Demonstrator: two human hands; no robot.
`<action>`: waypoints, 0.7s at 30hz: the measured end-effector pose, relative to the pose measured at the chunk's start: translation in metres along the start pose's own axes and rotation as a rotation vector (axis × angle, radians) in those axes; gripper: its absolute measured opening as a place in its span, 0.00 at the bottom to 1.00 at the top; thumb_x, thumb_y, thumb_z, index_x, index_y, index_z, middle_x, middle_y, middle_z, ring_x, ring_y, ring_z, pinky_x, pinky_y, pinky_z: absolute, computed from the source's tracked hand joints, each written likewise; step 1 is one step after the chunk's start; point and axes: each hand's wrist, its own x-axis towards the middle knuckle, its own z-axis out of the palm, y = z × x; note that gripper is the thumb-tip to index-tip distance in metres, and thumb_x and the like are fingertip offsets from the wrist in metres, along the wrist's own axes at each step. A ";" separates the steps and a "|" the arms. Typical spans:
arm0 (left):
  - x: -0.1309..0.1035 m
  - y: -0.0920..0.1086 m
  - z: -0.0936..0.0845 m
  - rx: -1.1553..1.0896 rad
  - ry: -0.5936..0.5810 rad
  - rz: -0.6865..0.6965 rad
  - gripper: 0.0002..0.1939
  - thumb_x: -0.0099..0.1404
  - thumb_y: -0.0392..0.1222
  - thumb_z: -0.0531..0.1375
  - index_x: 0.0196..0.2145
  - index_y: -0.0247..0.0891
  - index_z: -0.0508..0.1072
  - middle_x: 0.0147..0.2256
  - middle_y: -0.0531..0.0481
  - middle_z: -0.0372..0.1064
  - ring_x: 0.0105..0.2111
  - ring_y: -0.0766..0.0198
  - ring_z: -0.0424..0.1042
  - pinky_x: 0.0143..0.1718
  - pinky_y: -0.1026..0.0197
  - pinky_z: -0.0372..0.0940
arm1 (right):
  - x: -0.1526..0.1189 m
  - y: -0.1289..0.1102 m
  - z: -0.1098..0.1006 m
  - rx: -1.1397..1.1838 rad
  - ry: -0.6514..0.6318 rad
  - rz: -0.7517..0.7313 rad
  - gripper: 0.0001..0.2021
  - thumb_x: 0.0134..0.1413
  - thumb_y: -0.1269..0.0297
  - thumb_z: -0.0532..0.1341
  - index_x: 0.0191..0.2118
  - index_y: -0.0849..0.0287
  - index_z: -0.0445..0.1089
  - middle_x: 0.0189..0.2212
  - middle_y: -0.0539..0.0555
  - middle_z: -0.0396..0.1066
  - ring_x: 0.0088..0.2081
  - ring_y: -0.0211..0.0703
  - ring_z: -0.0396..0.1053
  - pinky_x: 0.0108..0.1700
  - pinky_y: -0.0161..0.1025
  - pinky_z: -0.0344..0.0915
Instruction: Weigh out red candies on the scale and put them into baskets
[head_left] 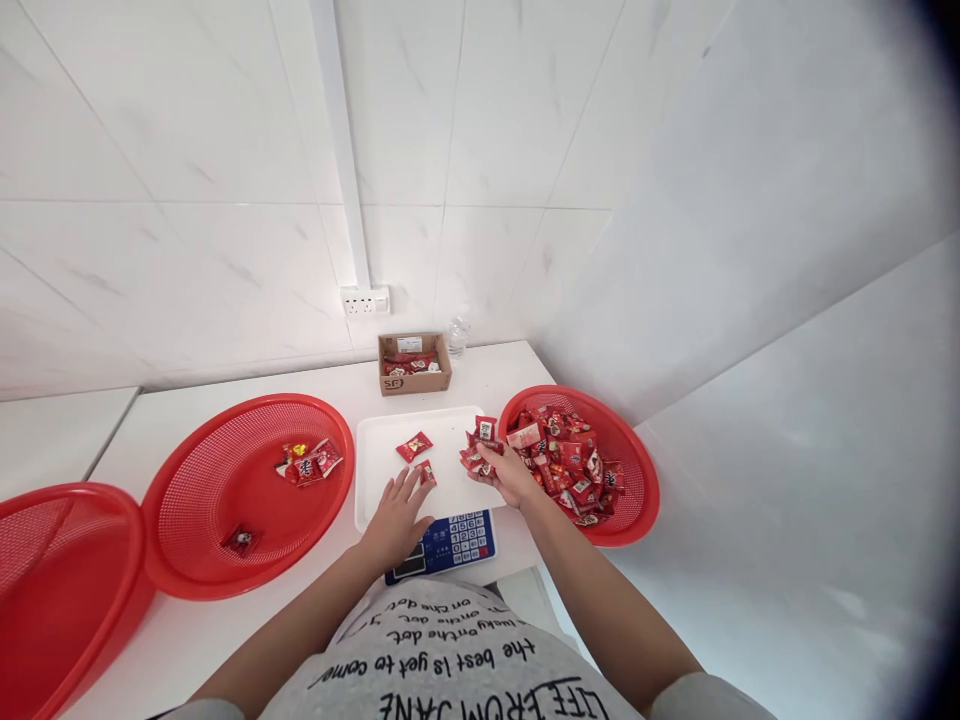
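My right hand point(510, 474) is closed around several red candy packets point(480, 455), held over the right side of a white tray point(450, 500). My left hand point(397, 515) rests over the tray's left part with fingers stretched out. Its fingertips are at a small red packet point(427, 473); whether they touch it I cannot tell. Just beyond lies another red packet point(415, 446), flat on the tray. Under the tray's front edge shows the blue keypad of a scale point(465, 540). Beside my right hand stands a red basket point(641, 490) heaped with similar packets.
Left of the tray is a red basket point(217, 450) with several packets in it. Another red basket point(67, 600) stands at the far left. Behind the tray are a cardboard box point(420, 383) of packets and a clear plastic bottle point(457, 338), near the tiled wall point(487, 270).
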 end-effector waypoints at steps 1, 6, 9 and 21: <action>0.004 0.001 -0.002 0.009 -0.013 -0.010 0.27 0.62 0.40 0.56 0.59 0.42 0.58 0.63 0.41 0.47 0.63 0.48 0.44 0.60 0.41 0.47 | -0.001 0.001 0.000 -0.025 0.006 0.013 0.08 0.46 0.64 0.65 0.35 0.56 0.68 0.31 0.51 0.74 0.33 0.40 0.72 0.35 0.42 0.72; 0.023 0.004 -0.013 0.048 -0.074 -0.054 0.28 0.63 0.42 0.55 0.60 0.39 0.57 0.64 0.39 0.45 0.64 0.47 0.42 0.60 0.41 0.45 | -0.001 0.006 0.006 -0.009 -0.003 0.011 0.09 0.48 0.61 0.64 0.36 0.55 0.68 0.33 0.51 0.73 0.35 0.40 0.71 0.35 0.41 0.73; 0.028 0.001 -0.012 0.070 -0.100 -0.050 0.28 0.63 0.43 0.55 0.60 0.39 0.57 0.64 0.40 0.44 0.64 0.47 0.41 0.60 0.41 0.44 | -0.001 0.006 0.006 0.018 0.033 0.003 0.07 0.48 0.62 0.63 0.35 0.55 0.68 0.36 0.51 0.71 0.39 0.40 0.70 0.37 0.41 0.73; 0.027 0.014 0.000 0.095 -0.136 0.126 0.28 0.66 0.47 0.50 0.62 0.47 0.51 0.65 0.46 0.43 0.64 0.47 0.39 0.61 0.39 0.42 | -0.004 0.010 -0.004 -0.195 0.116 0.018 0.08 0.47 0.60 0.63 0.35 0.53 0.68 0.40 0.53 0.68 0.40 0.41 0.66 0.33 0.39 0.73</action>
